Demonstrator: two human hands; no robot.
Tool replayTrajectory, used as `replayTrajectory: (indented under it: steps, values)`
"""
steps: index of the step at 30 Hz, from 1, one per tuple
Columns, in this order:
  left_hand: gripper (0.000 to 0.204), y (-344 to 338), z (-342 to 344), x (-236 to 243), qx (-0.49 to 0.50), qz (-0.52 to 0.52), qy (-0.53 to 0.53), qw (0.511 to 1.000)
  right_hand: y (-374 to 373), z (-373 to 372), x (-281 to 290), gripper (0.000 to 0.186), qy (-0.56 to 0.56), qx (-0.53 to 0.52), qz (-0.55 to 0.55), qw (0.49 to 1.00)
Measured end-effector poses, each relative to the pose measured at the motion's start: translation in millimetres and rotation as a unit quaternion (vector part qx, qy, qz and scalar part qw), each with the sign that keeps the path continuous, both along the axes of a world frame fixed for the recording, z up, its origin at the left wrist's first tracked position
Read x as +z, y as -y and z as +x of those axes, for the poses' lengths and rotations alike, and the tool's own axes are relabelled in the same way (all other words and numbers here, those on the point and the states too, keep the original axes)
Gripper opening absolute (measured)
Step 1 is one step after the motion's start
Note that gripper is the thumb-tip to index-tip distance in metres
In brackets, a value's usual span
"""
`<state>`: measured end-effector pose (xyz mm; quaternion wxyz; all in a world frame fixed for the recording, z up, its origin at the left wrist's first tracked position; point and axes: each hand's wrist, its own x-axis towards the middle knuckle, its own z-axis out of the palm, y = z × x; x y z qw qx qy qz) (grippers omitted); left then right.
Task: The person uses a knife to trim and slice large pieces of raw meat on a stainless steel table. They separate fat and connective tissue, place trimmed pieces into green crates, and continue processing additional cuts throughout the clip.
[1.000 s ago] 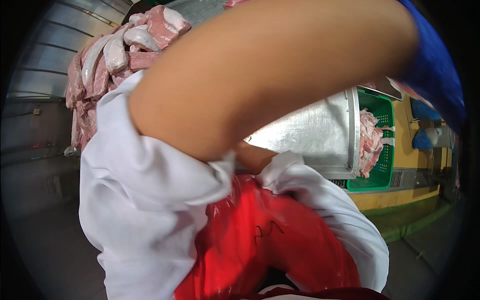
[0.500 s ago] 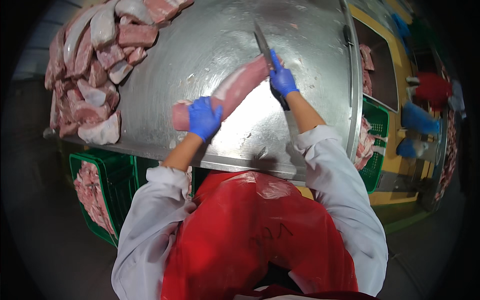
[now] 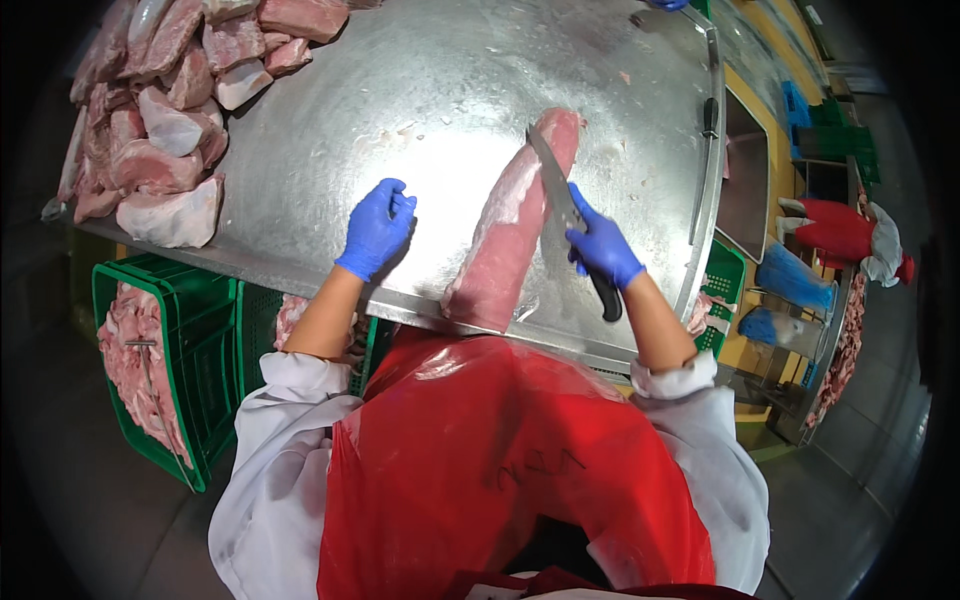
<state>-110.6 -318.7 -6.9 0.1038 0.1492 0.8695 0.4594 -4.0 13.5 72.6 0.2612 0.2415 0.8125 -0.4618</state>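
A long pink pork loin (image 3: 497,235) lies lengthwise on the steel table, its near end at the front edge by my red apron. My right hand (image 3: 605,245), in a blue glove, is closed round the black handle of a knife (image 3: 558,183). The blade points away and to the left, its tip over the far part of the loin; whether it touches the meat I cannot tell. Left of the loin and apart from it, my gloved left hand (image 3: 378,230) is over the table with its fingers curled in. No held thing shows in it.
Many meat pieces (image 3: 160,120) are heaped at the table's (image 3: 300,180) far left. Green crates (image 3: 180,300) with meat stand below the front edge, another crate (image 3: 735,275) at right. A second knife (image 3: 710,117) lies along the right rim. Another person (image 3: 840,228) is farther right; a blue-gloved hand (image 3: 668,4) shows at the top.
The loin has swung from a slant to nearly straight away from me and moved closer. My left hand has let go of it and is now at its left. The knife has come nearer.
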Motion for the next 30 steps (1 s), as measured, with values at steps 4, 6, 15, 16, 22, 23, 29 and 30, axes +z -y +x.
replayTrajectory:
  steps: [4,6,15,16,22,23,29,30]
  values:
    - [0.029,-20,-25,-17,0.025,0.086,0.033,0.995,4,-24,-25,0.070,-0.044,-0.039,-0.004,0.998]
    - [0.027,-36,-28,-13,0.022,0.100,0.014,0.995,-3,-28,-46,0.071,-0.057,-0.054,-0.033,0.996]
    - [0.033,-115,-20,-16,0.031,0.035,-0.024,0.999,-9,135,108,0.075,0.048,-0.021,-0.117,0.992]
    - [0.038,-143,-8,-5,-0.004,-0.042,-0.023,0.999,-19,118,103,0.074,0.017,-0.034,-0.052,0.998]
    - [0.033,-169,-32,-68,-0.051,-0.104,0.040,0.992,-68,-5,-27,0.075,-0.213,-0.181,-0.052,0.959]
    - [0.032,-160,-40,-87,-0.076,-0.088,0.028,0.993,-52,-19,-43,0.076,-0.236,-0.193,-0.063,0.950]
    - [0.023,-138,-51,-110,-0.246,-0.249,-0.267,0.898,16,-60,-70,0.073,-0.182,-0.020,-0.068,0.981]
    - [0.023,-141,-49,-106,-0.211,-0.207,-0.196,0.935,15,-60,-66,0.073,-0.154,0.012,-0.068,0.986]
